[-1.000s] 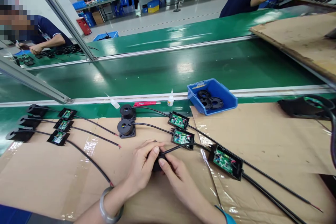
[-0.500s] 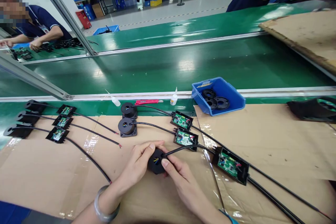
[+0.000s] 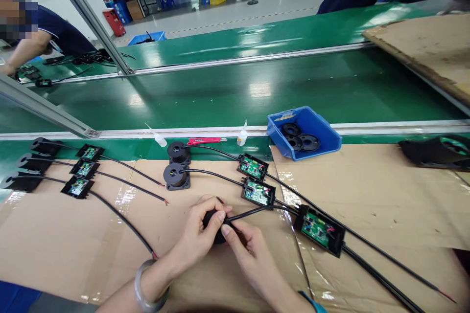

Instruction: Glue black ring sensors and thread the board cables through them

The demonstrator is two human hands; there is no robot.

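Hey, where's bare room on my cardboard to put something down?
Wide bare cardboard lies between the blue bin, the dark curved part and the long red-tipped cable. Another patch lies lower left, below that side's nearest cable. It's crowded where the left hand and right hand hold the round black part, and just beyond, among three circuit boxes.

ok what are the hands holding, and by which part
A black housing: left hand round its left side, right hand at its right, both thumbs near the cable.
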